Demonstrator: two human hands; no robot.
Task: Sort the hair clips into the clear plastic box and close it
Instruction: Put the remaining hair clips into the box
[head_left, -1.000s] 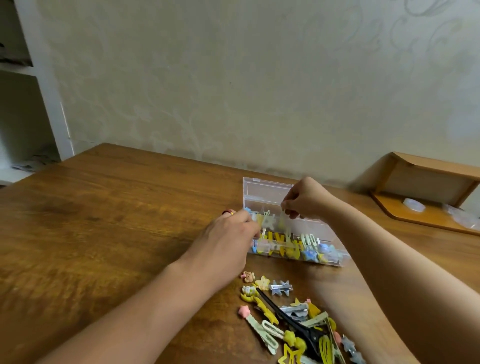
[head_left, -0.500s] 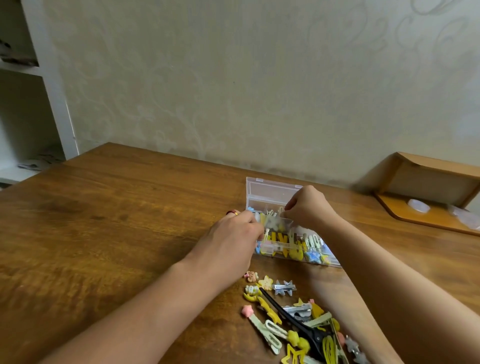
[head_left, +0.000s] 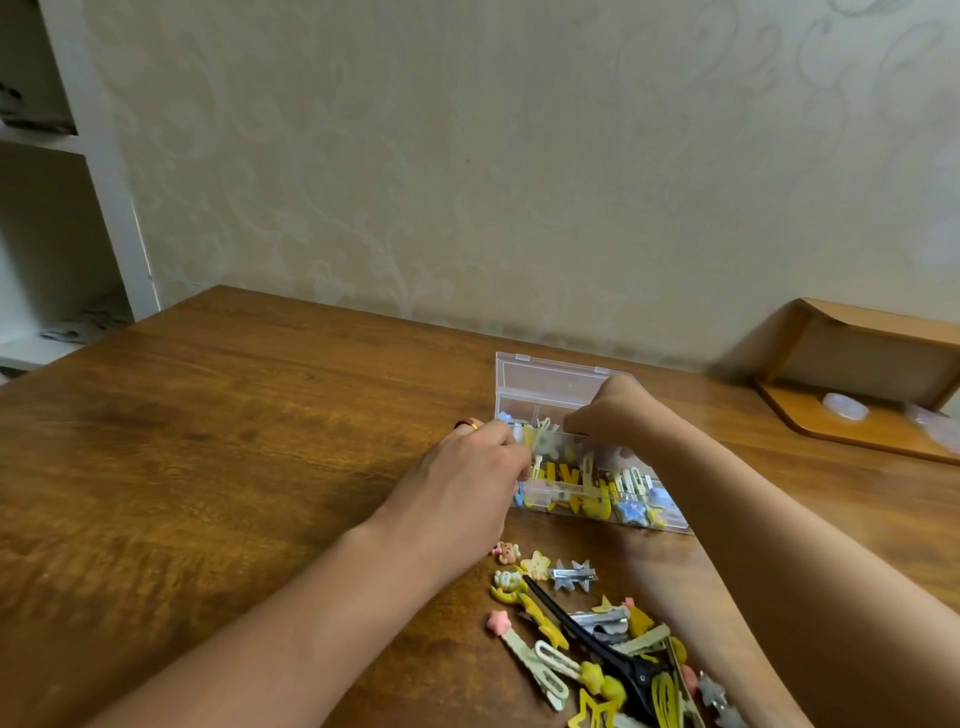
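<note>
The clear plastic box (head_left: 550, 387) stands on the wooden table (head_left: 234, 441) with its lid tipped up at the back. Several yellow, white and blue hair clips (head_left: 592, 493) fill its compartments. My left hand (head_left: 462, 483) grips the box's left end with curled fingers; a red and gold ring shows on one finger. My right hand (head_left: 613, 415) reaches into the back of the box with its fingertips pinched together on a pale clip, which the hand mostly hides. A loose pile of hair clips (head_left: 566, 670) lies in front of the box, among them a long black clip (head_left: 582, 634).
A wooden corner stand (head_left: 810, 415) at the right holds a small clear round item (head_left: 844, 406). A white shelf unit (head_left: 104, 218) stands at the far left. The wall runs close behind the box.
My right hand has dropped from above the box down into its back compartment. My left hand stays at the box's left end.
</note>
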